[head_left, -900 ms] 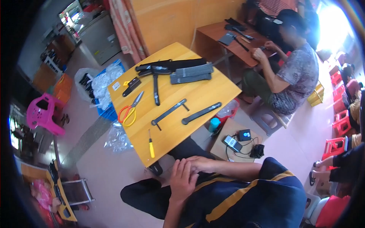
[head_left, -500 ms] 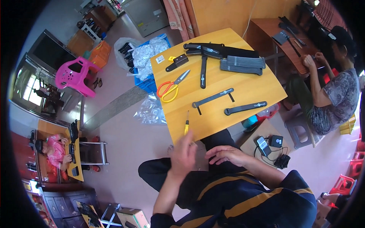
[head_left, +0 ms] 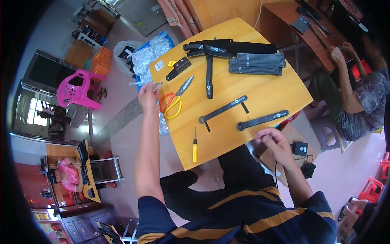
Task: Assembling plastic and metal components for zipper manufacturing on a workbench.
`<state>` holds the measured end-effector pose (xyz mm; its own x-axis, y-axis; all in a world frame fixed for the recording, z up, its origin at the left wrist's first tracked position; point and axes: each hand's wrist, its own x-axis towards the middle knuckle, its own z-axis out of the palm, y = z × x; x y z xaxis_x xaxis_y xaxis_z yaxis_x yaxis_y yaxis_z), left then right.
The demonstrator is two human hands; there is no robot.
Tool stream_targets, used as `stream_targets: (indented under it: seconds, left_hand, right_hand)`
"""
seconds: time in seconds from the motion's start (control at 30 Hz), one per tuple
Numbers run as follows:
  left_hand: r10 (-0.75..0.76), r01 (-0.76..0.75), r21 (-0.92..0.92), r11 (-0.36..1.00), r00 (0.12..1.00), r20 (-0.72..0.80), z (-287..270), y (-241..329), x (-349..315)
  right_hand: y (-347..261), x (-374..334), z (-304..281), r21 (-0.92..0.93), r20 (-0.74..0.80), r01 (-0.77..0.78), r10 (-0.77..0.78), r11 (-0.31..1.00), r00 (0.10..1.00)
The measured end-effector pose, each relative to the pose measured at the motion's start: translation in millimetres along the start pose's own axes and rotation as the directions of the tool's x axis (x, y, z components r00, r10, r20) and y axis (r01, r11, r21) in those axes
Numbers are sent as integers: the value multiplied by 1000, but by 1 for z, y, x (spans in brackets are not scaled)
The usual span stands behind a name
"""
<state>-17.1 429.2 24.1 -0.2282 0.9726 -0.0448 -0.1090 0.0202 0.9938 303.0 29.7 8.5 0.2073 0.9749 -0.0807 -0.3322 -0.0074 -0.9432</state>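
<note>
"State the left arm's pose."
"Extended forward. My left grip [head_left: 148,97] is at the desk's [head_left: 227,85] left edge, fingers bunched at clear plastic [head_left: 157,86]; whether they hold it is unclear."
"And the right?"
"Elbow bent. My right grip [head_left: 279,146] is half-curled, contents hidden, near the black strap [head_left: 262,120] on the desk."

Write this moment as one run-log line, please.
Left hand: at crinkled clear plastic, grip unclear | Right hand: near black flat strap | Yellow-handled screwdriver: on yellow wooden table
</note>
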Motion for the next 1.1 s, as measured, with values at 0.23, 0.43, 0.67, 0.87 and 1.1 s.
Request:
stream_targets:
  seconds: [0.23, 0.43, 0.67, 0.87, 1.1]
  left_hand:
    - [-54, 51, 228, 972, 998, 7, 47, -40, 68]
    - [-162, 116, 383, 916, 983, 91, 80, -64, 90]
    - [249, -298, 822, 486, 948, 197, 28, -64, 116]
    - [230, -503, 513, 696, 833, 504, 66, -13, -15]
    - [300, -869, 167, 466, 333, 894, 100, -2, -251]
  right_hand:
    - [-10, 17, -28, -396, -207, 171, -269, 902, 941]
    - [-7, 25, -37, -428, -203, 154, -261, 890, 944]
    - [-23, 46, -31, -705, -50, 266, -420, 657, 906]
    - [-34, 36, -52, -960, 62, 150, -343, 235, 937]
    - [-24, 33, -75, -974, 29, 105, -351, 200, 936]
